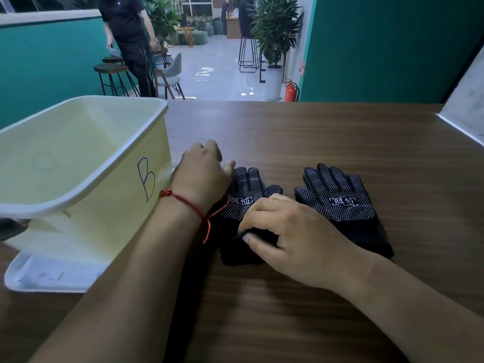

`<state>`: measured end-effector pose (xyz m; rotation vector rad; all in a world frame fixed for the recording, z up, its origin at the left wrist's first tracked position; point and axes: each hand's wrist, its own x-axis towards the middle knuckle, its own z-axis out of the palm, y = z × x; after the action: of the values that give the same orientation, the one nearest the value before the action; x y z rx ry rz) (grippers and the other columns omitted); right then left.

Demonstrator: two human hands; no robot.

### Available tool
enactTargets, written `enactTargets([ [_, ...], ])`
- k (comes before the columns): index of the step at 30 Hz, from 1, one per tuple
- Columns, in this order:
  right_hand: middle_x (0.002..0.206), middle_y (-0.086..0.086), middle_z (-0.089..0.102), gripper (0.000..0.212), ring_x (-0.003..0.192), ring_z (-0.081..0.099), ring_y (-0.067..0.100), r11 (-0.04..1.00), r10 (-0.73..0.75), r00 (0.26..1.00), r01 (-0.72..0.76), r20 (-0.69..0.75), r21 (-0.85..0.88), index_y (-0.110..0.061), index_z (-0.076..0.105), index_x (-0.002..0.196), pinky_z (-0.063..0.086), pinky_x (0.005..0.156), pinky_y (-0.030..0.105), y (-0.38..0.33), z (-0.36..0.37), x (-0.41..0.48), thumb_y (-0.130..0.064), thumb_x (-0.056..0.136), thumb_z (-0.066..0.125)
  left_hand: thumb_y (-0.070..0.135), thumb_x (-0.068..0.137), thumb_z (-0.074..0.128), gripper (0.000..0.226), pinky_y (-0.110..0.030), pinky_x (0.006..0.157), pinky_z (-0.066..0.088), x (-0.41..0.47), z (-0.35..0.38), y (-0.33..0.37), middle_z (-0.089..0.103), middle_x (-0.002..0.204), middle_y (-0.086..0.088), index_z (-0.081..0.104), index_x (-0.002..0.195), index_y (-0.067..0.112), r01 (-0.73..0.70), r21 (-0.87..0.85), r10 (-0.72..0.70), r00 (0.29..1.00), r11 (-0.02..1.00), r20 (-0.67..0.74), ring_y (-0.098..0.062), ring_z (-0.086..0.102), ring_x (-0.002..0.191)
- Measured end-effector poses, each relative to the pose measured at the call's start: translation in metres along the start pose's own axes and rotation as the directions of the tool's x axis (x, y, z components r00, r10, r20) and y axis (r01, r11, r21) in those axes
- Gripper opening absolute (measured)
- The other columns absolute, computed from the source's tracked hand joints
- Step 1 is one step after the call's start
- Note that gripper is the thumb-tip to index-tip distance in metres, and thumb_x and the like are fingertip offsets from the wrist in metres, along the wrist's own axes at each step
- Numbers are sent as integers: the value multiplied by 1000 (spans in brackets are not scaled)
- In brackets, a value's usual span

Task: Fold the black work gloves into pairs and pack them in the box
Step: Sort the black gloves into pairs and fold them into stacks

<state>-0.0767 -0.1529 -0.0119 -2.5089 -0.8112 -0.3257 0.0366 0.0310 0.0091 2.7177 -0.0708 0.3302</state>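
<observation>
At the left of the brown wood-grain counter [327, 137], a pale yellow plastic box with a white rim [86, 184] is seen, marked with a blue letter B on its right wall. It is stood on a flat white plastic lid [47, 279].

Just right of the box, the left hand [201, 174] is laid knuckles-up over the left edge of a black knitted work glove with white dots [248, 187]. A red string bracelet [183, 199] is worn at the wrist. The fingers are curled away on the far side, so whether the grip is closed on anything cannot be told.

This glove is laid flat on the counter, dotted side up, fingers pointed far, with more black fabric seen under it. Its near cuff is pinched between the thumb and forefinger of the right hand [288, 231].

Just beside it on the right, a second black dotted work glove [337, 197] is laid flat the same way, held by neither hand. Both gloves are outside the box.

Beyond the counter, a standing person in dark clothes [125, 35], a potted plant [275, 30] and a red fire extinguisher [290, 91] are seen.
</observation>
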Motion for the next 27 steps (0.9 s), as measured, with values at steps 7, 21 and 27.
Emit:
enactTargets([
  [7, 112, -22, 66, 21, 108, 57, 0, 999, -1, 1000, 2, 15, -36, -38, 74, 110, 49, 97, 28, -4, -3, 0, -45, 99, 58, 31, 106, 52, 22, -43, 96, 47, -2, 14, 1, 64, 117, -18, 61, 112, 12, -121, 75, 106, 979, 990, 172, -40, 59, 116],
  [21, 114, -9, 66, 19, 105, 65, 28, 684, 637, 765, -618, -97, -388, -37, 67, 108, 50, 83, 37, 33, -76, 2, -36, 92, 57, 43, 101, 53, 39, -45, 103, 48, -49, -3, 55, 55, 131, -13, 55, 128, 15, -203, 221, 137, 951, 954, 279, -36, 50, 128],
  [27, 125, -1, 59, 38, 121, 60, 33, 645, 695, 718, -592, 48, -483, -32, 63, 121, 39, 84, 38, 31, -78, -3, -55, 98, 44, 54, 99, 49, 30, -38, 98, 44, -48, -13, 57, 61, 132, -12, 43, 105, 25, -187, 243, 83, 921, 952, 380, -36, 57, 127],
])
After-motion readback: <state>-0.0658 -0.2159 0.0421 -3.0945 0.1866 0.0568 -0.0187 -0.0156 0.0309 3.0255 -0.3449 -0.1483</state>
